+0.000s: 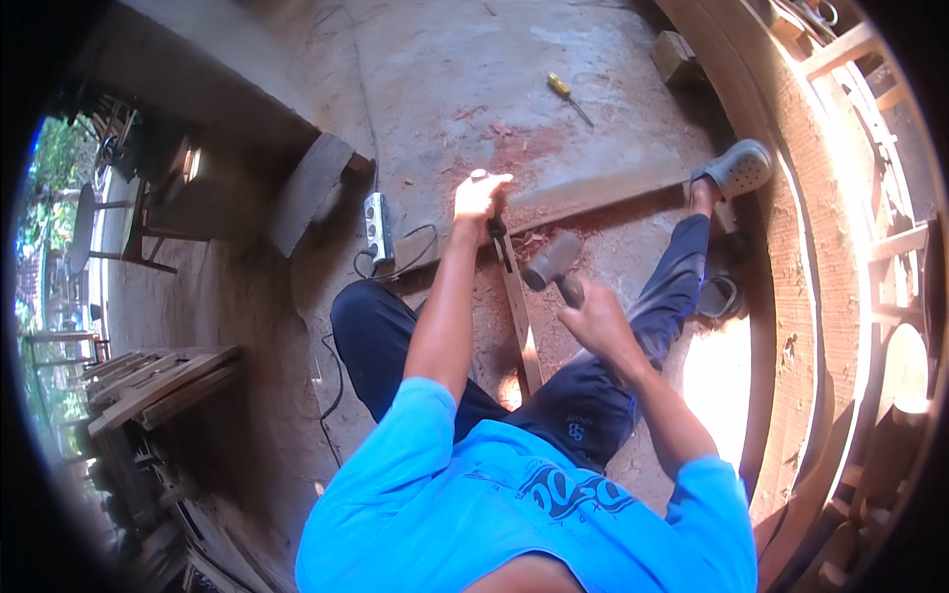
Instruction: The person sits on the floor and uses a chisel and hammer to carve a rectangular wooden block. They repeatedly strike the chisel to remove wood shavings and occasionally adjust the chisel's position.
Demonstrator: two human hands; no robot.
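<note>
Nearest: bright blue T-shirt [435, 509], short-sleeved, dark print across the front. Below it: dark trousers [376, 331], knees apart, lower legs spread to either side. Between the legs: one long, narrow wood piece [517, 321], pale along its near end, dark slots along its face, near end by the right thigh, far end beneath the left fist. Right hand [598, 318]: fingers wrapped around the handle of a mallet [554, 260], head grey and cylindrical, slightly blurred, raised just beside the wood piece and seemingly apart from it. Left hand [479, 201]: curled around a short upright tool [478, 175], one digit pointing out to the right, round butt end showing above the fist, dark lower part at the far end of the wood piece; exact type of tool not possible to tell. Beyond the right knee: loose grey shoe [722, 296] on the floor; farther along, grey perforated clog [743, 170] on the right foot. Left of the left forearm: white power strip [377, 227] with black cable. Across the floor [445, 59], past the hands: long flat board [603, 193], then reddish shavings [524, 148], then screwdriver with yellow handle [560, 84]. Along the right side: large timber [791, 326], wooden block [675, 57] near its upper end. Far left: stacked wooden pieces [163, 385], round-topped stool [84, 229], greenery [59, 163] in bright light.
</note>
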